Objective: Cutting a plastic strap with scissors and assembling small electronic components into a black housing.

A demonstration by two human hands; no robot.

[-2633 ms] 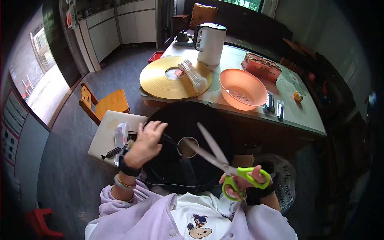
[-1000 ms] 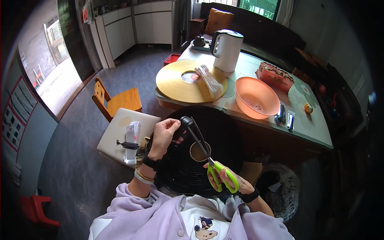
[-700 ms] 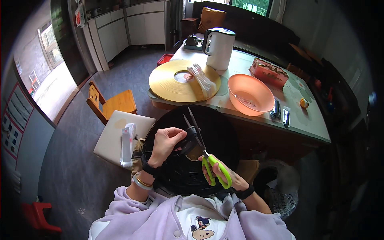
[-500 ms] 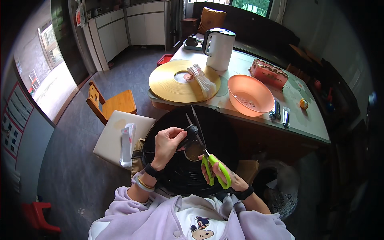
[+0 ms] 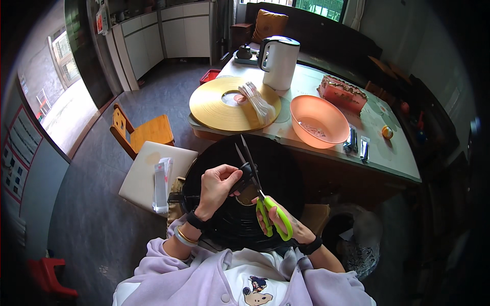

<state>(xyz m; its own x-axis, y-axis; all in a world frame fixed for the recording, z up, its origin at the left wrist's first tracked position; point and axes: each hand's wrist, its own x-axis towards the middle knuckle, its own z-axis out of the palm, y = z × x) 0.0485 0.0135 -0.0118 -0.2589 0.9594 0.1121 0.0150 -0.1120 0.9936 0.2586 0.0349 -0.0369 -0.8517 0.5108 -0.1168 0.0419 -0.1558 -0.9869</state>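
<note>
- While the black reel (image 5: 280,163) fills the space before the person, as the clock's centre for what follows, the left hand (image 5: 217,186) sits above its ten o'clock; thumb and forefinger are pinched narrow on a folded black band (image 5: 244,175).
- That band is near twelve o'clock over the reel, right at the scissors (image 5: 261,195); whether it lies between the blades or just beside them, I cannot tell.
- At four o'clock the right hand (image 5: 297,224) has its fingers curled through the green handles; the blades stand slightly parted, tips toward twelve.
- The left fingertips are near the steel — a slip of the pinch, or a band that gives suddenly, could put skin between the edges.
- A folded, slack band could twist and wedge in the blades rather than part cleanly.
- Black on black hides the edge, so the blades could bite off-line or nick the reel beneath.
- Beyond, at twelve, lies a gold reel (image 5: 212,112); an orange bowl (image 5: 311,133) stands at one to two, and a cream-seated stool (image 5: 140,173) at nine to ten.
</note>
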